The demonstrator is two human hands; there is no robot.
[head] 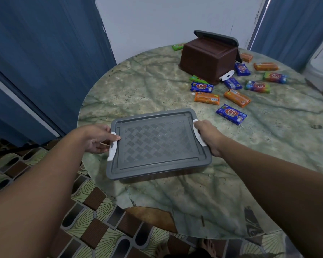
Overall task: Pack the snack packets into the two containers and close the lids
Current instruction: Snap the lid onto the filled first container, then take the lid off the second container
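Between the two hands sits the near container, a shallow brown plastic box under a grey rectangular lid (pixel 158 144) with a woven pattern, resting on the green marbled round bench (pixel 250 164). The left hand (pixel 99 139) pinches the white clip (pixel 113 145) at its end of the lid, thumb on top and fingers (pixel 96 148) curled beneath; the right hand (pixel 206 135) wraps the opposite white clip (pixel 199 132) the same way. Judging from this, the step in hand is latching or unlatching this lid; either way both clips should be worked together, with even pressure so the lid stays level. Well beyond the fingers, the second brown container (pixel 209 60) lies tipped on its side, its grey lid (pixel 218 37) ajar behind it, and the blue, orange and green snack packets (pixel 231 112) lie scattered around it, still unpacked.
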